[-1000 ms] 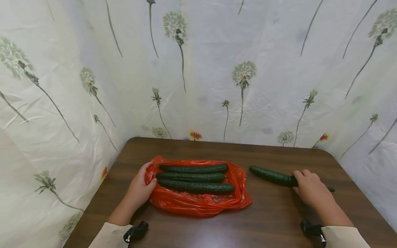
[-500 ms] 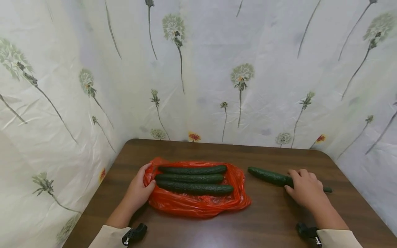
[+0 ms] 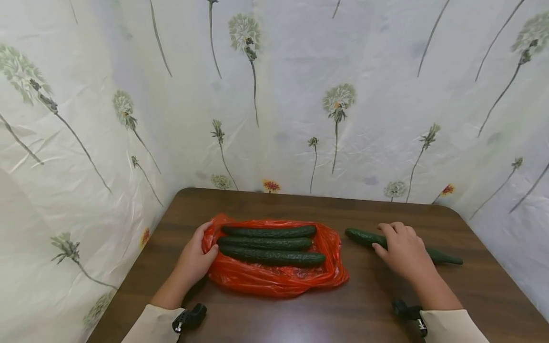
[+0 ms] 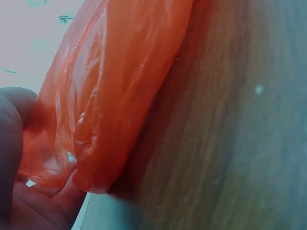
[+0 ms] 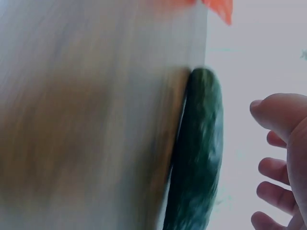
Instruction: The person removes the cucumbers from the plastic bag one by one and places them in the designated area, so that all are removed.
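Observation:
A red plastic bag (image 3: 274, 285) lies spread on the table with three dark green cucumbers (image 3: 274, 257) side by side on it. My left hand (image 3: 192, 257) holds the bag's left end, the thin plastic (image 4: 122, 91) passing between thumb and fingers in the left wrist view. To the right of the bag, a single cucumber (image 3: 446, 257) lies at a slant, its narrow end pointing right. Above its middle is my right hand (image 3: 407, 252). In the right wrist view the thumb and fingers are spread beside this cucumber (image 5: 199, 148), with a gap between.
The brown wooden table (image 3: 309, 207) has rounded far corners. Close behind and to the left hangs a pale curtain (image 3: 283, 95) with dandelion prints. Black wrist cameras sit at both cuffs.
My right hand has shifted left along the lone cucumber, from its narrow end towards its middle, uncovering that end. The left hand and bag have stayed put.

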Demonstrator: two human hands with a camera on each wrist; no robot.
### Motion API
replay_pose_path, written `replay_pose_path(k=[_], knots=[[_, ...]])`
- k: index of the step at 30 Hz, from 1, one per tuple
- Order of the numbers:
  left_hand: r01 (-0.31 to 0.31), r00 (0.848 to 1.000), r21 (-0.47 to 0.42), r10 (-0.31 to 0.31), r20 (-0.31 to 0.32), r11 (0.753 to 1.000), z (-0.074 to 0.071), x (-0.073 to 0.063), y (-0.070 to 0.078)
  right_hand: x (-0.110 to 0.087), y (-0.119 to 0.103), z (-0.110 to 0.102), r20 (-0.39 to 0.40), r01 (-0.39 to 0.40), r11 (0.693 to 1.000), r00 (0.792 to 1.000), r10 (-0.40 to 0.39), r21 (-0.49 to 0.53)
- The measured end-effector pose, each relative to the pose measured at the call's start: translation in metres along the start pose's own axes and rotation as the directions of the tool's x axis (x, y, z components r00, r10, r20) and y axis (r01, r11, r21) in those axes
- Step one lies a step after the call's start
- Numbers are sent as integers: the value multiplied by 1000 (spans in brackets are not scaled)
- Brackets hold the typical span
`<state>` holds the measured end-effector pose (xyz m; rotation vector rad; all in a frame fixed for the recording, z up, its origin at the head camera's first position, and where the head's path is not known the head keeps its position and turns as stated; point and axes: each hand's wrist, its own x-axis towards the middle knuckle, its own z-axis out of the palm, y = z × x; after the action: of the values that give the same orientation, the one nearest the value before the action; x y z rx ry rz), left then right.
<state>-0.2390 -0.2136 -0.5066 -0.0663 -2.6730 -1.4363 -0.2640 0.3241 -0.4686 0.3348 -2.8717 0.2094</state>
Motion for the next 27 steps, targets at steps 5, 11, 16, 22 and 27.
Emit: replay_pose_path(k=[5,11,16,22,27], knots=[[7,1000,-11,-7,2,1000,-1,1,1,12,-23,2,-9,43,999,999,-43,27],[4,1000,-31,-3,5,999,-3,1,1,24,-49,14,10,56,994,998,-57,97],[1,1000,-27,-1,5,1000,-4,1,0,32,-70,25,18,72,987,997,-76,146],[1,1000,-30,-1,3,1000,-1,1,-3,36,-88,28,18,102,980,994,-106,172],[-4,1000,-45,4,1,999,-2,1,-3,39,-104,30,-8,124,974,992,-125,192]])
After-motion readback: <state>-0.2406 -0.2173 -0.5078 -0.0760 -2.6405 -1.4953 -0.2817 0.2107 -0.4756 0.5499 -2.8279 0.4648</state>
